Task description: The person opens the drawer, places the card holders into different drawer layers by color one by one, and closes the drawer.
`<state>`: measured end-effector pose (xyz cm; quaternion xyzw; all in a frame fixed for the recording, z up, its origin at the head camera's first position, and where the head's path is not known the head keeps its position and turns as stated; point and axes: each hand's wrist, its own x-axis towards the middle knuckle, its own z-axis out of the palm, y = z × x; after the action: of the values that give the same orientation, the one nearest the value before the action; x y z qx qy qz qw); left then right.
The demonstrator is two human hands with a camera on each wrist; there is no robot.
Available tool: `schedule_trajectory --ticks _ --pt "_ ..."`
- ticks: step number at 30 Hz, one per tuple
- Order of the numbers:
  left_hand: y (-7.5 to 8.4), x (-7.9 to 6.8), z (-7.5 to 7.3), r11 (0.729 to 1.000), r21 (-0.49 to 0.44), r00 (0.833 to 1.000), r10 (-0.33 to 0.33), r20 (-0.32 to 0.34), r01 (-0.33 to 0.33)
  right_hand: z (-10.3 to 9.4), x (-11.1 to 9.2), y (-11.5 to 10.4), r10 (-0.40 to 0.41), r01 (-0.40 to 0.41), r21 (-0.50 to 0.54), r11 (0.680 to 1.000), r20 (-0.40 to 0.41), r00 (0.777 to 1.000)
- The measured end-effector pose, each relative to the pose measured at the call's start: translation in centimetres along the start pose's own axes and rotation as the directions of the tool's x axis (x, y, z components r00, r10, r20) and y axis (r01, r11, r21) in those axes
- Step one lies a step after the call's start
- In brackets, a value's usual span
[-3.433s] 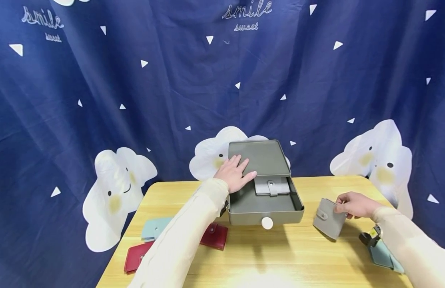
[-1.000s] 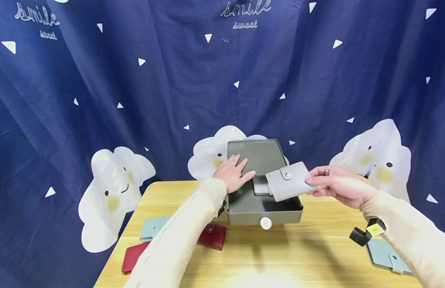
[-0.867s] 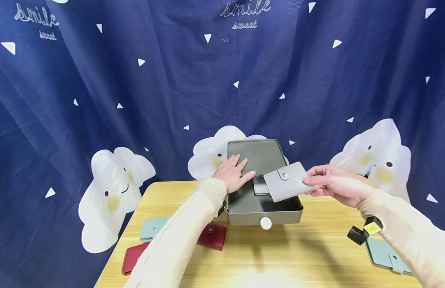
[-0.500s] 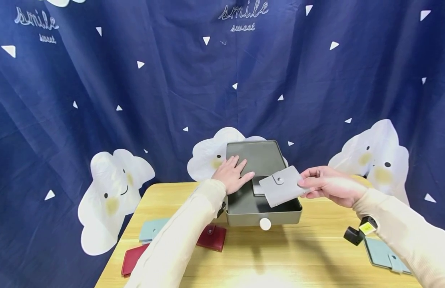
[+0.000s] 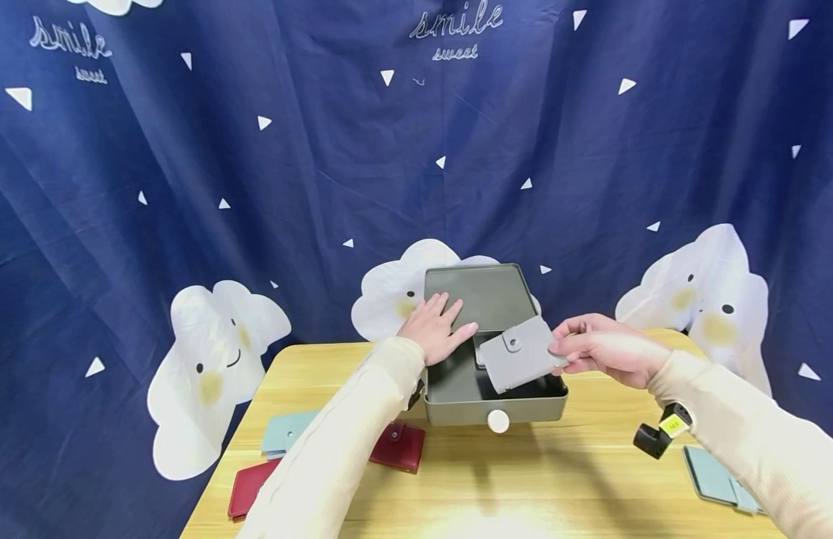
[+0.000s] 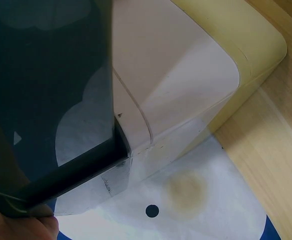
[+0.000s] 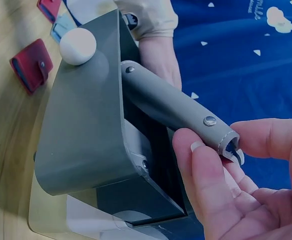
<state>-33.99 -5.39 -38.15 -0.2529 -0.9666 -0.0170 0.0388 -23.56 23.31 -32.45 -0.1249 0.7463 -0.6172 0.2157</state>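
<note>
My right hand point(image 5: 605, 348) pinches a grey snap-strap wallet point(image 5: 524, 359) by its right edge, thumb on top and fingers beneath. The wallet tilts over the pulled-out dark grey drawer point(image 5: 456, 412), which has a white knob point(image 5: 498, 421). In the right wrist view the held wallet point(image 7: 171, 100) bows slightly, and its far end overlaps the drawer rim. A second light grey wallet point(image 7: 135, 142) lies inside the drawer, mostly covered in the head view. My left hand point(image 5: 435, 329) rests with spread fingers on the dark lid-like top point(image 5: 497, 292) of the drawer unit.
On the wooden table point(image 5: 456, 494), a red wallet point(image 5: 398, 447) lies before the drawer. A light blue wallet point(image 5: 284, 430) and another red wallet point(image 5: 251, 486) are left of my left sleeve. Another light blue wallet point(image 5: 715, 479) lies by my right forearm. A blue curtain point(image 5: 322, 165) hangs behind.
My right hand has lifted the grey wallet from the table at right and carried it left over the drawer, lately drifting lower and further left. My left hand has stayed on the unit's top.
</note>
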Motion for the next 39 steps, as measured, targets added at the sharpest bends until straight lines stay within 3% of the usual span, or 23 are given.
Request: schedule_trajectory --ticks 18,29,39 --pt "0.4 0.0 -0.5 1.000 0.015 0.999 -0.010 0.042 0.009 2.1 1.7 0.5 0.004 -0.003 -0.021 1.000 0.046 0.999" --pt "0.3 -0.2 -0.3 1.000 0.008 0.999 -0.009 0.036 0.009 3.4 2.9 1.2 0.010 -0.008 -0.027 1.000 0.078 0.997" --pt "0.2 -0.3 0.1 1.000 -0.005 1.000 -0.007 0.002 0.007 5.1 4.0 1.6 0.035 -0.034 -0.014 0.999 0.055 0.998"
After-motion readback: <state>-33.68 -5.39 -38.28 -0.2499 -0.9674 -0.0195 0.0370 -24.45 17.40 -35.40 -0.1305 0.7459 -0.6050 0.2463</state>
